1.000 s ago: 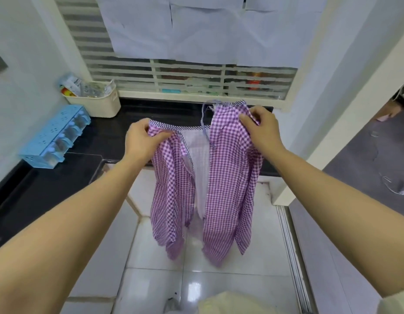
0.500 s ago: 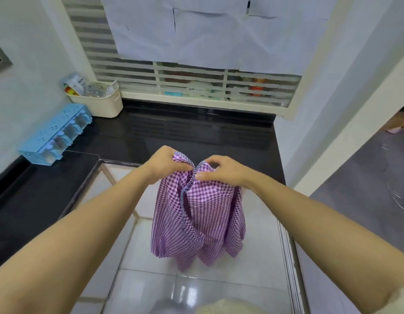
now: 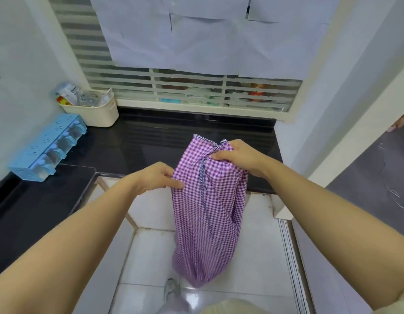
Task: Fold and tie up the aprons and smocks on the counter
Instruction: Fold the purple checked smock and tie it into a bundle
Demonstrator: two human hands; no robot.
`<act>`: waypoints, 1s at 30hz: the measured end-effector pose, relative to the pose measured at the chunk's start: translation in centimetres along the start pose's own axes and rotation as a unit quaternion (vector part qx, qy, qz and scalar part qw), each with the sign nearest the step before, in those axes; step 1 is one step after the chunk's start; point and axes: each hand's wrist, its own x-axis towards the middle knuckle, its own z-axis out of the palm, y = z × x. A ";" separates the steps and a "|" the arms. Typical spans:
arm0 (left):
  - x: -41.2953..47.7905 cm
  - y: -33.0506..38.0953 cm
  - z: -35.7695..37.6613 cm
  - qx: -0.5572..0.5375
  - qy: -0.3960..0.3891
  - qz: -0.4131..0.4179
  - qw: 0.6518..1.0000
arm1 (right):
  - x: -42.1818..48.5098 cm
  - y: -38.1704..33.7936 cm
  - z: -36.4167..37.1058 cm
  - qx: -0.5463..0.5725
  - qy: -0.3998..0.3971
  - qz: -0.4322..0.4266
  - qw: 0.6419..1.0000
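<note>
A purple-and-white gingham smock (image 3: pixel 205 214) with dark striped trim hangs folded lengthwise in the air, in front of the black counter (image 3: pixel 151 143). My right hand (image 3: pixel 237 156) pinches its gathered top edge at the trim. My left hand (image 3: pixel 160 176) grips the smock's left edge a little lower. The cloth's lower end dangles over the white tiled floor.
A cream basket (image 3: pixel 99 109) of packets stands at the counter's back left, with a blue spice-drawer rack (image 3: pixel 49 146) in front of it. A barred window covered with paper sheets (image 3: pixel 196 37) rises behind. A white wall corner (image 3: pixel 309 132) bounds the right, and a pale bag (image 3: pixel 173 298) lies on the floor.
The smock was held spread open, then its two halves were brought together. Now my right hand holds the top and my left hand has slid down the left edge.
</note>
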 end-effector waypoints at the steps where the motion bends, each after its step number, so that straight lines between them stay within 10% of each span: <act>1: 0.0 -0.4 -0.8 -0.017 0.012 0.013 1.000 | 0.2 0.0 -0.6 -0.017 -0.002 0.017 1.000; 7: 1.9 3.5 -5.3 -0.008 0.072 0.114 0.991 | 1.7 -2.8 -5.6 -0.155 -0.070 0.130 0.977; 13: 5.4 7.7 -8.4 0.070 0.045 0.136 0.987 | 5.3 -8.0 -9.6 -0.347 0.156 0.134 0.915; 19: 9.8 7.4 -10.6 0.097 0.178 0.093 0.975 | 10.8 -6.2 -8.6 -0.296 0.238 0.093 0.920; 30: 20.1 11.5 -13.7 -0.140 0.158 0.105 0.972 | 24.2 -8.4 -10.9 -0.302 0.043 -0.056 0.951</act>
